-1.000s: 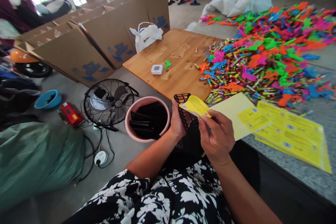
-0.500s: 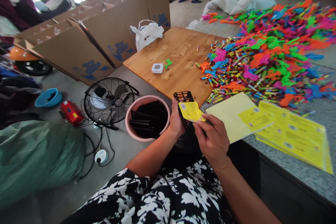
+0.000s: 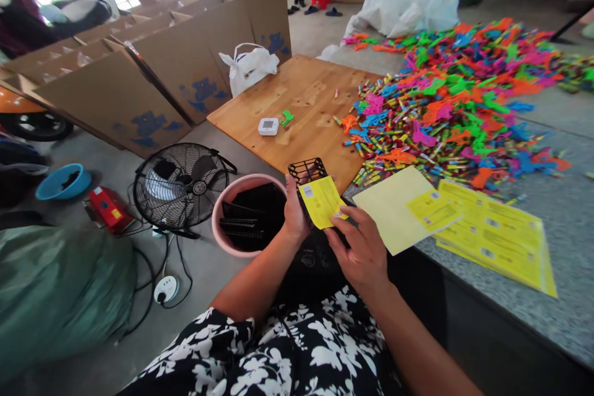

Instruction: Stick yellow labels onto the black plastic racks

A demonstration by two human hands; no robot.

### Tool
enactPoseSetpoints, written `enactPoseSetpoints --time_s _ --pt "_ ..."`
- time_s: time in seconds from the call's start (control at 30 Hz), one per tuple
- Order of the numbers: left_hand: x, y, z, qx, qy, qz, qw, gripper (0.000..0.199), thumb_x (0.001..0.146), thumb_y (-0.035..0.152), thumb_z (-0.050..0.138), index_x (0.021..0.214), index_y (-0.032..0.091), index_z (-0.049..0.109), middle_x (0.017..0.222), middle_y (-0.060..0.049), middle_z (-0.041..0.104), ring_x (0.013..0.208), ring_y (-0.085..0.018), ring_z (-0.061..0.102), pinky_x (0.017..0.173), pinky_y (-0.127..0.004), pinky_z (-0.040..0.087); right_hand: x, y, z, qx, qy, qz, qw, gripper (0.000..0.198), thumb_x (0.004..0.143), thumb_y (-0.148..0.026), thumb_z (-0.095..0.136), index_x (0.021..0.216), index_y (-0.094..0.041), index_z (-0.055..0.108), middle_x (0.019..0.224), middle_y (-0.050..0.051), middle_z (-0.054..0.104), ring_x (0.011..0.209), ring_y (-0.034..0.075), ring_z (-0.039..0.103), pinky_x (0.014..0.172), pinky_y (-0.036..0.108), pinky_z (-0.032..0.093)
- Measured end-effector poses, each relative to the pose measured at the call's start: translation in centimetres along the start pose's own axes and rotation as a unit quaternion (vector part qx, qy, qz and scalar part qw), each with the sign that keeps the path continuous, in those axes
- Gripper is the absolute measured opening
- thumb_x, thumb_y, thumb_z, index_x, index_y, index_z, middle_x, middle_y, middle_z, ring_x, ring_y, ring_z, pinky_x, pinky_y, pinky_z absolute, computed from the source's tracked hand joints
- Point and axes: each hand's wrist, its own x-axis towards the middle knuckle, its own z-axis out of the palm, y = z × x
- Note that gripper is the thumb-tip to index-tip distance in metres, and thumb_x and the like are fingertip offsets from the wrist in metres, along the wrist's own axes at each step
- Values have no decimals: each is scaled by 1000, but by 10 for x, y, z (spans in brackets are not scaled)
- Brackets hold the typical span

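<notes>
My left hand (image 3: 296, 213) is closed round the side of a black openwork plastic frame (image 3: 307, 168), held over my lap. A yellow printed label (image 3: 321, 200) with a barcode lies over most of the frame. The fingers and thumb of my right hand (image 3: 359, 247) pinch the label's lower right corner. To the right, on the grey stone surface, a pale backing sheet (image 3: 394, 210) still carries one yellow label (image 3: 431, 207). Beside it rests a stack of yellow label sheets (image 3: 496, 238).
A pink bucket (image 3: 216, 216) of black plastic pieces stands left of my hands, near a floor fan (image 3: 185, 182). Beyond is a wooden board (image 3: 320, 86) with a small white device (image 3: 268, 127). Colourful plastic toy pieces (image 3: 455, 99) are heaped right. Cardboard boxes (image 3: 153, 74) line the back left.
The label has come down flatter over the black frame, and its lower edge no longer curls up. My right fingers have shifted to its corner. The whole view has swung slightly right.
</notes>
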Motion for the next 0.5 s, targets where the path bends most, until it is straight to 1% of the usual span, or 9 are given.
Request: enactPoseSetpoints --time_s 0.1,0.2,0.3,0.4,0.5 --pt "0 2 1 3 10 8 1000 79 96 77 39 146 19 58 107 -14 79 94 -29 77 91 -43 58 1 -2 -1 -16 -13 10 1000 38 95 -24 71 131 -22 60 132 15 64 126 29 63 108 54 56" --pt "0 4 2 13 19 16 1000 78 97 76 40 146 19 59 106 -13 80 99 -29 77 93 -42 58 2 -2 -4 -15 -32 19 999 45 95 -23 68 139 -20 55 137 17 61 130 31 60 110 56 54" --pt "0 2 2 22 32 23 999 76 96 75 45 142 18 63 110 -13 79 108 -30 75 99 -42 56 5 3 -6 -1 -40 12 999 41 96 -16 64 136 -19 57 132 16 64 125 29 63 106 51 57" --pt "0 -6 2 20 54 27 998 68 97 69 51 137 16 67 113 -13 79 115 -30 73 103 -41 54 9 9 -8 4 3 16 1000 32 97 -10 61 127 -22 65 120 12 69 113 25 68 98 44 61" --pt "1 -17 4 3 70 24 997 59 99 62 53 133 17 69 118 -12 78 119 -30 71 104 -41 54 14 9 -9 2 61 27 998 33 95 -7 64 123 -24 69 116 10 70 108 22 70 96 41 61"
